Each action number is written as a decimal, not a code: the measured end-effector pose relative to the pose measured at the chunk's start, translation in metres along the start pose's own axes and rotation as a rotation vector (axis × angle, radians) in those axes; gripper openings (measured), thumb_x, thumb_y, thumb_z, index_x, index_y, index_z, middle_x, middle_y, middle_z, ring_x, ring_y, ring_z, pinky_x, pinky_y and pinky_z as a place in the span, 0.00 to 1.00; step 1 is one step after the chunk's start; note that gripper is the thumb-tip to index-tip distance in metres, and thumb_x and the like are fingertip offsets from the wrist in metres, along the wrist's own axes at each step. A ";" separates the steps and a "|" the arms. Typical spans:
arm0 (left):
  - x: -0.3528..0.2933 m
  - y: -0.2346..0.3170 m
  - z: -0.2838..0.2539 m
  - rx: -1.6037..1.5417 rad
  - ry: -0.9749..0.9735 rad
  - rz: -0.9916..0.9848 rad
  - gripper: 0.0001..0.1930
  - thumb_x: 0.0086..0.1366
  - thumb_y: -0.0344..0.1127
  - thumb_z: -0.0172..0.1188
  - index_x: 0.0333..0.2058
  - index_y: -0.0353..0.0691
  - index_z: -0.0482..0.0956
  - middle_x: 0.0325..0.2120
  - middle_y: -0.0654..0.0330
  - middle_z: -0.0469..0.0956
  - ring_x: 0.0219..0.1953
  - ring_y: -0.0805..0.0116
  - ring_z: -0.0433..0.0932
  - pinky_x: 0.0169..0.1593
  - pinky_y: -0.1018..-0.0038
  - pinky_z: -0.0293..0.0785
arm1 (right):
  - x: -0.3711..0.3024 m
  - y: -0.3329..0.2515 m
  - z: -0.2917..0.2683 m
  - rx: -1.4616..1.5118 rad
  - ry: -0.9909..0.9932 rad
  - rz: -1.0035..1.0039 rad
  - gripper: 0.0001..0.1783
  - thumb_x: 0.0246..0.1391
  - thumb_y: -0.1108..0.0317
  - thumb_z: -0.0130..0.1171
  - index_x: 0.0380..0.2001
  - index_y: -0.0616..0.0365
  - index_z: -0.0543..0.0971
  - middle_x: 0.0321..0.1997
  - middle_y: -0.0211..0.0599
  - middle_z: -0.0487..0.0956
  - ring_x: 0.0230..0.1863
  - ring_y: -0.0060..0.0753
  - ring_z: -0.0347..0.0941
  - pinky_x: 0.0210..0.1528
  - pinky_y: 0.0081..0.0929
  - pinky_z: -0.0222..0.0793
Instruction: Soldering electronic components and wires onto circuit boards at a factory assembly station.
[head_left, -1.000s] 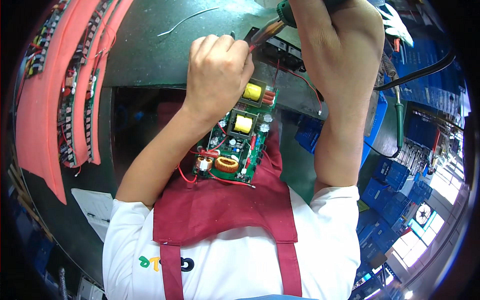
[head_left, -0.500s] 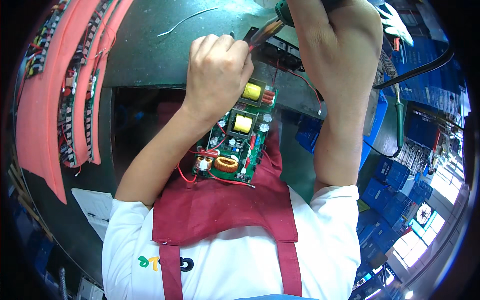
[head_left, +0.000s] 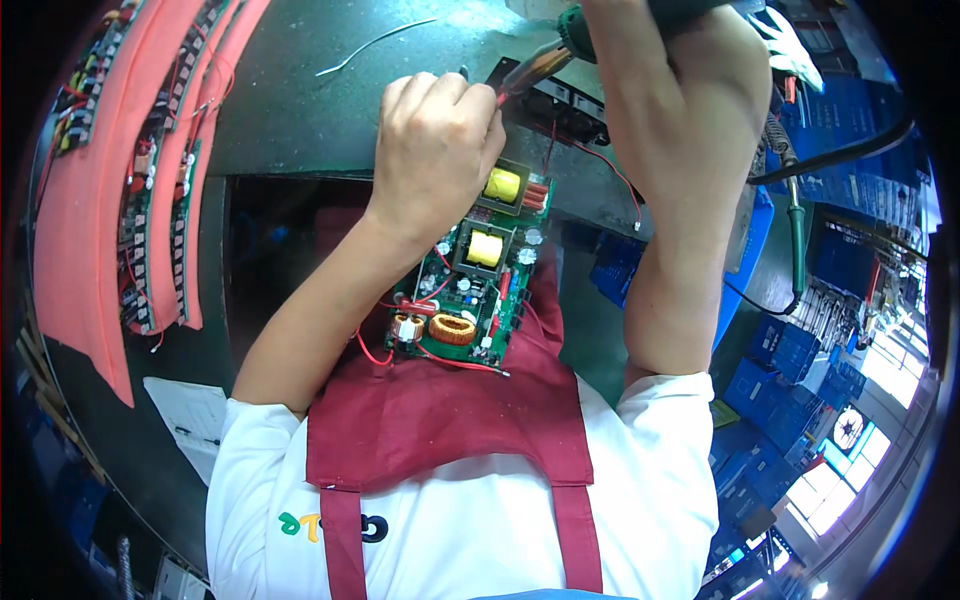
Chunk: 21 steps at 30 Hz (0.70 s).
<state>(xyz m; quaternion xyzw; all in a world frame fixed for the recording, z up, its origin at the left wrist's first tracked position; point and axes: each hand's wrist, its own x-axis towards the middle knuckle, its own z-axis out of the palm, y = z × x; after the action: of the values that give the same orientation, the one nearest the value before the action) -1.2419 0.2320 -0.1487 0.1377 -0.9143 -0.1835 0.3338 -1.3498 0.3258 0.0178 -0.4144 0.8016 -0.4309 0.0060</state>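
My left hand [head_left: 435, 140] is closed, knuckles up, above the far end of a green circuit board [head_left: 465, 290]. A small red piece shows at its fingertips; what the fingers grip is mostly hidden. The board carries two yellow-wound transformers, copper coils and red wires, and its near end lies over my apron. My right hand [head_left: 715, 50], partly cut off by the top edge, is wrapped round a dark heat gun [head_left: 585, 30] with a green ribbed collar. Its discoloured metal nozzle [head_left: 535, 68] points at the left fingertips. Behind the nozzle lies a black fan-like unit [head_left: 560, 105] with red wires.
At the left, pink foam strips [head_left: 85, 240] hold several circuit boards. A loose grey wire [head_left: 375, 45] lies on the green bench. To the right are a green-handled soldering iron [head_left: 797, 245], a thick black cord [head_left: 840, 155], a white glove [head_left: 790, 48] and blue bins [head_left: 770, 380].
The heat gun and my right hand have shifted very slightly to the right and down. The black cord has sunk a little. My left hand and the board stay almost still.
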 end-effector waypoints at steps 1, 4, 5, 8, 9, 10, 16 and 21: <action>0.000 0.000 0.000 0.002 0.001 0.001 0.06 0.63 0.33 0.68 0.29 0.41 0.80 0.29 0.56 0.79 0.37 0.53 0.79 0.49 0.57 0.72 | -0.003 -0.002 0.001 0.001 -0.001 -0.001 0.18 0.70 0.66 0.64 0.25 0.64 0.79 0.17 0.30 0.74 0.19 0.23 0.68 0.25 0.32 0.62; 0.000 0.000 -0.001 0.005 0.000 -0.002 0.07 0.63 0.33 0.68 0.29 0.41 0.80 0.29 0.56 0.79 0.37 0.53 0.79 0.49 0.57 0.72 | -0.014 -0.002 0.000 0.163 0.212 0.074 0.17 0.71 0.66 0.64 0.26 0.63 0.80 0.21 0.21 0.75 0.23 0.14 0.67 0.25 0.24 0.58; 0.000 0.000 -0.002 0.006 0.001 -0.003 0.07 0.63 0.33 0.68 0.29 0.41 0.80 0.29 0.56 0.79 0.37 0.53 0.79 0.49 0.57 0.72 | -0.014 0.014 -0.001 0.139 0.276 -0.024 0.16 0.71 0.63 0.66 0.32 0.64 0.85 0.20 0.21 0.75 0.21 0.11 0.65 0.25 0.20 0.53; 0.000 0.000 -0.002 0.022 -0.012 -0.002 0.07 0.63 0.33 0.68 0.28 0.41 0.80 0.29 0.56 0.79 0.37 0.54 0.79 0.49 0.57 0.72 | -0.024 0.043 -0.008 0.164 0.362 -0.204 0.17 0.71 0.60 0.67 0.39 0.67 0.89 0.20 0.27 0.78 0.18 0.12 0.68 0.24 0.13 0.55; 0.000 0.000 0.000 0.014 -0.007 0.002 0.07 0.63 0.33 0.68 0.28 0.41 0.80 0.29 0.56 0.79 0.37 0.54 0.79 0.49 0.57 0.72 | -0.026 0.051 -0.009 0.193 0.373 -0.273 0.17 0.71 0.60 0.67 0.39 0.68 0.88 0.20 0.28 0.79 0.17 0.13 0.69 0.24 0.12 0.58; 0.000 0.000 0.000 0.006 0.000 0.004 0.07 0.63 0.34 0.68 0.28 0.41 0.80 0.29 0.57 0.80 0.37 0.54 0.79 0.49 0.57 0.72 | -0.030 0.058 -0.015 0.158 0.341 -0.290 0.15 0.71 0.64 0.69 0.42 0.70 0.87 0.24 0.33 0.83 0.20 0.16 0.75 0.24 0.12 0.65; 0.000 0.000 0.001 0.029 -0.009 0.000 0.07 0.64 0.34 0.68 0.29 0.42 0.80 0.29 0.57 0.80 0.37 0.55 0.79 0.49 0.58 0.72 | -0.057 0.102 -0.017 -0.052 0.093 -0.255 0.16 0.58 0.75 0.77 0.50 0.55 0.89 0.43 0.40 0.91 0.40 0.31 0.89 0.46 0.29 0.83; 0.002 0.003 0.000 0.009 -0.017 -0.011 0.07 0.64 0.33 0.69 0.29 0.41 0.80 0.28 0.57 0.79 0.37 0.55 0.79 0.49 0.57 0.73 | -0.066 0.138 -0.004 -0.176 0.046 -0.272 0.19 0.53 0.84 0.71 0.46 0.52 0.88 0.42 0.46 0.86 0.42 0.41 0.86 0.46 0.34 0.80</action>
<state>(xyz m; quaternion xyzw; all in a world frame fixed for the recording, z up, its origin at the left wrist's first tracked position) -1.2443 0.2343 -0.1460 0.1426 -0.9171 -0.1826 0.3244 -1.3992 0.4121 -0.0989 -0.5082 0.7727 -0.3651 -0.1071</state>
